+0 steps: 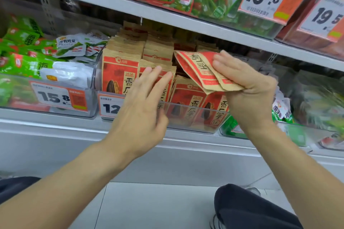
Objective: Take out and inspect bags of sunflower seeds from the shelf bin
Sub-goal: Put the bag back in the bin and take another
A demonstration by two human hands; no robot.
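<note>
My left hand (144, 98) reaches with straight fingers onto the sunflower seed bags (121, 75) standing packed in the clear shelf bin (195, 115), while my right hand (243, 82) pinches two bags (201, 69) already lifted out above it, so most remain to be inspected.

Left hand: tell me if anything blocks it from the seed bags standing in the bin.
Nothing visible does. The left hand is open in front of the upright seed bags, its fingers reaching their tops above the clear bin wall. The right hand holds its bags off to the side.
</note>
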